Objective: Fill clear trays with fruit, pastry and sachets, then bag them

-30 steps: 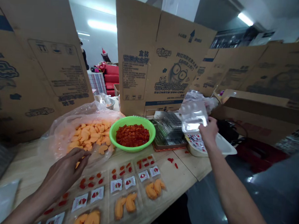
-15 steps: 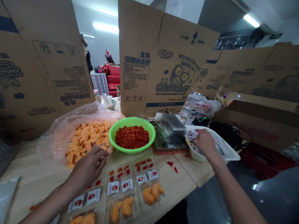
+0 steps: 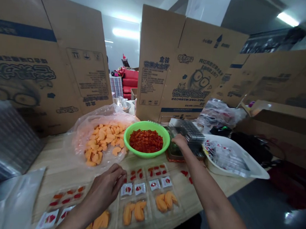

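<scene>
My left hand hovers over the clear compartment trays, fingers curled together; whatever they hold is hidden. Beneath and beside it, the trays contain red pieces, white sachets with red print and orange curved pieces. My right hand is between the green bowl and a stack of clear plastic trays, closed, with its fingertips hidden from me. Small red pieces fill the bowl. To the right, a white tub holds more sachets and clear plastic packets.
An open plastic bag of orange pieces lies left of the bowl. Clear trays are stacked at far left. Cardboard panels stand behind the table. Loose red pieces lie near my right forearm.
My right hand has left the white tub and moved left to beside the bowl. My left hand has come away from the orange pieces, towards the trays. The view has turned left.
</scene>
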`<act>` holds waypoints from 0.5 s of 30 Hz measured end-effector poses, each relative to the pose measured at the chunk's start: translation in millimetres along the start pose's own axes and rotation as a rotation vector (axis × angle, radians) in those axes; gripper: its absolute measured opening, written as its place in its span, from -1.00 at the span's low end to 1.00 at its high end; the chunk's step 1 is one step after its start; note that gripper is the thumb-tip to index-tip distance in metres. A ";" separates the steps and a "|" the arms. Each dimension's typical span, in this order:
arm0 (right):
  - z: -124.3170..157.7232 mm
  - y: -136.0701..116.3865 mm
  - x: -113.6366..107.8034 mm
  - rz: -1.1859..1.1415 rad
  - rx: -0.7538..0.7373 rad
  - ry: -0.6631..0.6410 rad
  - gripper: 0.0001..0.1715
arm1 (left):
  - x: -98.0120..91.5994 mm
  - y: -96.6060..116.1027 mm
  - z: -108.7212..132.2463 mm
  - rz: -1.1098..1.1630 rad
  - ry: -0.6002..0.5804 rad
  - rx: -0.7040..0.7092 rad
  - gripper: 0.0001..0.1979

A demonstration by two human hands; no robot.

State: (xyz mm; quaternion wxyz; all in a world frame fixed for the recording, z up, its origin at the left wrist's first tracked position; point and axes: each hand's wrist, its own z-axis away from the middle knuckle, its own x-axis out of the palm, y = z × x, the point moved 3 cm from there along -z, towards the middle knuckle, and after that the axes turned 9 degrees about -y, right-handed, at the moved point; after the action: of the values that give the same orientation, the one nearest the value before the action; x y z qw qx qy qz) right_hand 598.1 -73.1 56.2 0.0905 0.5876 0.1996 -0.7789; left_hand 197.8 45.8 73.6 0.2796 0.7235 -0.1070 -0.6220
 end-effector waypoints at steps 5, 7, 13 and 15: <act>32.9 2.6 -30.2 -0.057 0.020 0.195 -0.64 | 9.1 5.0 1.2 0.154 0.029 -0.032 -0.65; 66.6 2.6 -40.4 -0.069 -0.040 0.344 -0.59 | 12.8 6.9 -4.6 0.363 0.023 -0.092 -0.60; 208.2 -24.0 -13.3 -0.016 -1.220 0.482 -0.62 | 14.0 8.5 -27.6 1.526 -0.237 -0.289 -0.12; 231.6 -28.9 2.0 0.053 -1.421 0.367 -0.53 | 10.6 -0.8 -22.6 1.602 -0.170 -0.282 -0.23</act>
State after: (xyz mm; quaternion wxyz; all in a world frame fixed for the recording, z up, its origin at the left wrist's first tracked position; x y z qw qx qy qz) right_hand 383.1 -143.4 113.5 0.4335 0.5128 0.6541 -0.3482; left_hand 221.4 47.2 65.9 0.7186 0.3361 -0.5332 -0.2939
